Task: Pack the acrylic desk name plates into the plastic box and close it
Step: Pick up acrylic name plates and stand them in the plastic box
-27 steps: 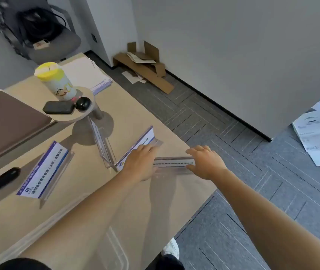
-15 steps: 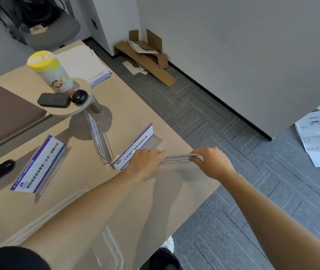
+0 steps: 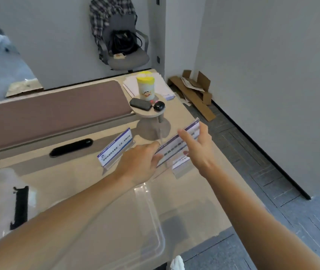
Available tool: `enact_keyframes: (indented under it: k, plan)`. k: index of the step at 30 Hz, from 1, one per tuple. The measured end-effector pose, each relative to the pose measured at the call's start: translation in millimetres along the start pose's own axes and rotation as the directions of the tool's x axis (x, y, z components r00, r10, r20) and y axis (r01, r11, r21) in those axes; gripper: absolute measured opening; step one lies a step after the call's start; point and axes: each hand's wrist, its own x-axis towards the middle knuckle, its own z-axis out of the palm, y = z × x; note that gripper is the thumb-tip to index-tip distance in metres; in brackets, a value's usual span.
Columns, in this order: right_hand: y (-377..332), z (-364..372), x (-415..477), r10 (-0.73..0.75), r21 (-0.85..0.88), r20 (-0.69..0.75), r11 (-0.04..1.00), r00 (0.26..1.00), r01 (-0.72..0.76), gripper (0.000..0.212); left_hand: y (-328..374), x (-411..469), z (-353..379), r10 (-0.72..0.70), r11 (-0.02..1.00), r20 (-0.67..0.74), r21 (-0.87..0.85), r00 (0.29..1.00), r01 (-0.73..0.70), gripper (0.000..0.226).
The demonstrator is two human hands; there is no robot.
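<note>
I hold an acrylic name plate (image 3: 176, 148) with a purple-edged white card, tilted, above the desk, blurred by motion. My left hand (image 3: 139, 164) pinches its near left end. Further along the plate, my right hand (image 3: 199, 149) grips its far right part with fingers spread. A second name plate (image 3: 116, 149) stands on the desk to the left. A third name plate (image 3: 181, 165) lies under the held one, partly hidden. The clear plastic box (image 3: 156, 221) sits open at the desk's near edge, below my left forearm.
A clear lid with a black handle (image 3: 19, 207) lies at the near left. A small round shelf (image 3: 149, 114) carries a yellow-lidded cup (image 3: 145, 88), a black case and a mouse. A black bar (image 3: 71, 147) lies by the brown divider. The desk edge runs on the right.
Both hands have lifted the name plate off the desk and turned it so that its card faces up. The view has swung left and up, and the box and its lid now show.
</note>
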Motion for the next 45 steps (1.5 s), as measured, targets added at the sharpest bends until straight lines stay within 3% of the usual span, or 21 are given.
enact_keyframes:
  k: [2,4,6,8,10,14,17,23,27,32,35,37,41,45]
  plan:
    - [-17,45,-20,-0.008,0.005,0.042,1.0,0.999,0.008,0.07,-28,-39,-23,-0.066,0.998,-0.015,0.005,0.998,0.066,0.021]
    - [-32,90,-45,-0.065,0.001,0.073,0.998,0.995,0.065,0.051,-55,-83,-47,-0.107,0.994,-0.034,0.012,0.994,0.107,0.026]
    - [-48,133,-71,-0.114,0.01,0.106,0.994,0.988,0.113,0.041,-80,-131,-72,-0.125,0.989,0.029,-0.08,0.992,0.127,0.052]
    - [-59,173,-96,-0.116,0.019,0.159,0.993,0.98,0.114,0.049,-103,-181,-98,-0.103,0.961,0.16,-0.239,0.982,0.139,0.087]
    - [-68,209,-117,-0.086,0.036,0.244,0.996,0.966,0.08,0.052,-127,-228,-117,-0.068,0.933,0.21,-0.333,0.975,0.137,0.099]
    - [-85,278,-156,-0.062,0.031,0.366,0.998,0.928,0.055,0.046,-174,-297,-136,-0.097,0.921,0.123,-0.365,0.988,0.136,0.084]
    - [-95,324,-176,-0.092,0.016,0.471,0.995,0.877,0.096,0.044,-202,-332,-150,-0.138,0.932,0.041,-0.332,0.99,0.144,0.087]
    - [-105,414,-189,-0.164,0.015,0.663,0.978,0.731,0.206,0.049,-250,-378,-163,-0.327,0.924,-0.075,-0.237,0.942,0.302,0.086]
    - [-100,471,-181,-0.1,0.052,0.732,0.994,0.674,0.092,0.056,-272,-395,-174,-0.444,0.891,-0.084,-0.143,0.892,0.43,0.086]
    - [-86,527,-178,-0.019,0.071,0.782,0.996,0.623,-0.06,0.043,-323,-432,-184,-0.528,0.834,-0.044,-0.216,0.848,0.508,0.088]
    - [-75,557,-180,0.028,0.031,0.81,0.995,0.586,-0.09,0.048,-369,-465,-177,-0.588,0.803,-0.086,-0.177,0.804,0.569,0.088]
    - [-62,578,-179,0.052,-0.002,0.815,0.996,0.577,-0.086,0.053,-404,-482,-169,-0.645,0.765,-0.137,-0.122,0.752,0.633,0.082]
    - [-32,622,-181,0.165,-0.085,0.782,0.984,0.602,-0.16,0.067,-470,-505,-154,-0.592,0.794,-0.297,-0.053,0.749,0.606,0.051]
    - [-1,666,-189,0.267,-0.183,0.706,0.964,0.656,-0.195,0.079,-518,-508,-152,-0.7,0.71,-0.228,-0.121,0.677,0.694,0.064]
